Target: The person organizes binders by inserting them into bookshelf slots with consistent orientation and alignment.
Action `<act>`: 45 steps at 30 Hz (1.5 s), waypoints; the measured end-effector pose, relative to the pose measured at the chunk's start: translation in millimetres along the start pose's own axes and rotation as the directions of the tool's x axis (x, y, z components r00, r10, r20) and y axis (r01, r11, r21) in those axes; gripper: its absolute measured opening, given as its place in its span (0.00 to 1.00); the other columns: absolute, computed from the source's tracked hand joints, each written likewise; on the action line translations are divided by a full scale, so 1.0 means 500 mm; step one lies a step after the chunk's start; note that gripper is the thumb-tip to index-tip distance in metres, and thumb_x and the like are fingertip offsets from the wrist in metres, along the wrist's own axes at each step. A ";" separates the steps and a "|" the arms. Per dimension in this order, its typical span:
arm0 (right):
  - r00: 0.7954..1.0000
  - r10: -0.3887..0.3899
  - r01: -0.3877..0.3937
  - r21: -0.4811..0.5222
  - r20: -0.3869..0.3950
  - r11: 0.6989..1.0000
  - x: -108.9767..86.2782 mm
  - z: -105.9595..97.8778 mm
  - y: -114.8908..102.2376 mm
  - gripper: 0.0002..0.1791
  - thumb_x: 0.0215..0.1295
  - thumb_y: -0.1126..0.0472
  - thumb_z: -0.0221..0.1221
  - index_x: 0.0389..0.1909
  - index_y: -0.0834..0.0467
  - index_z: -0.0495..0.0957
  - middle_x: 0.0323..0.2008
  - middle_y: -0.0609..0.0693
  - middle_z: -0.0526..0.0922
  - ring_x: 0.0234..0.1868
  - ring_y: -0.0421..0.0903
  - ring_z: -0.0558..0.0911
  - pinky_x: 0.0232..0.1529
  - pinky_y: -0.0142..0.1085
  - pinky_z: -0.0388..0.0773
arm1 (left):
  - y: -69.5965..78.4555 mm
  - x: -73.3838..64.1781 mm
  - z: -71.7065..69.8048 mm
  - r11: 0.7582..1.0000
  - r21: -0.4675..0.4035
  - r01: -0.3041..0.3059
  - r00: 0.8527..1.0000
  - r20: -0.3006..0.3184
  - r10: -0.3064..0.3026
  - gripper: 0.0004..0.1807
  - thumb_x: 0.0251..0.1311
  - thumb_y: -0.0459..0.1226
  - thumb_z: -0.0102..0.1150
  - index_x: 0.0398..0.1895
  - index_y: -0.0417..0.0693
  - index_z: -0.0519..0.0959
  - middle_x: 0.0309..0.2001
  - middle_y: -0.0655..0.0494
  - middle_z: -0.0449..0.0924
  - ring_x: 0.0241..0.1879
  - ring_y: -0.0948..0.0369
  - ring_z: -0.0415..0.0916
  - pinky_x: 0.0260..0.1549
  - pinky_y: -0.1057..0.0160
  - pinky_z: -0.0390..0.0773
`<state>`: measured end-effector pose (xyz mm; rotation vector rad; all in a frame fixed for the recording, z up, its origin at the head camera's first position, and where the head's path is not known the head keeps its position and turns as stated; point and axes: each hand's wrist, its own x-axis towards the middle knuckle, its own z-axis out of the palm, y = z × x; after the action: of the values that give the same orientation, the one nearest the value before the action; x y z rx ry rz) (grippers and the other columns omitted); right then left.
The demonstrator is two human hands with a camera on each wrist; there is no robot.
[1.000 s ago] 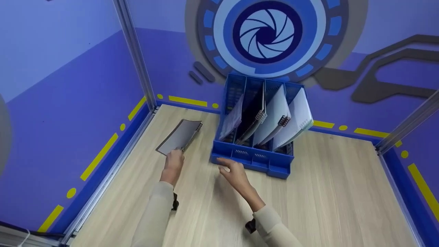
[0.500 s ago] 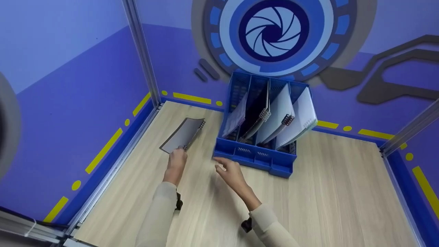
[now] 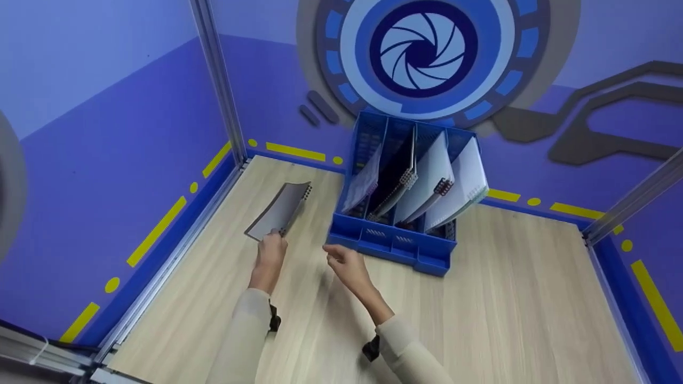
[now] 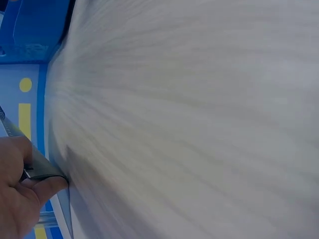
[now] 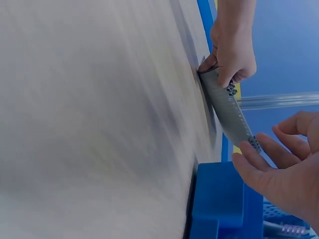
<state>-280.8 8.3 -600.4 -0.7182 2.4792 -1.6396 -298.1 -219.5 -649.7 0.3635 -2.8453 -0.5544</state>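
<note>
My left hand [image 3: 270,258] pinches the near end of a grey spiral-bound notebook [image 3: 278,212] on the left of the table. In the right wrist view the notebook [image 5: 229,107] bends, its coil edge raised; the left thumb is at one face and the fingers are over the coil. My right hand [image 3: 349,268] holds nothing, its fingers loosely bent, beside the front left corner of a blue file organizer [image 3: 333,237]. The right wrist view has the right hand's fingers [image 5: 259,167] overlapping the notebook's far end.
Several spiral notebooks lean in the organizer's slots, among them a black one [image 3: 392,176] and a white one [image 3: 459,184]. Small trays run along its front. Blue panels [image 3: 133,160] and metal posts [image 3: 219,85] border the wooden table [image 3: 507,298].
My right hand has shifted left, nearer the notebook. The notebook's coil side has risen a little in the left hand's grip. The head view has swung slightly.
</note>
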 end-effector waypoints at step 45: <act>0.954 0.276 -0.294 0.536 0.115 0.791 0.134 0.064 -0.061 0.20 0.73 0.70 0.49 0.62 0.76 0.70 0.51 0.71 0.81 0.48 0.57 0.86 0.48 0.45 0.84 | 0.102 -0.110 -0.053 0.977 -0.113 -0.182 0.956 -0.253 0.149 0.09 0.55 0.27 0.66 0.34 0.32 0.75 0.30 0.36 0.81 0.26 0.42 0.84 0.21 0.51 0.81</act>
<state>-319.4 -57.1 -574.5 -0.2691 1.8117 -2.0369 -249.2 -167.1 -614.8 0.1533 -2.5563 -0.6180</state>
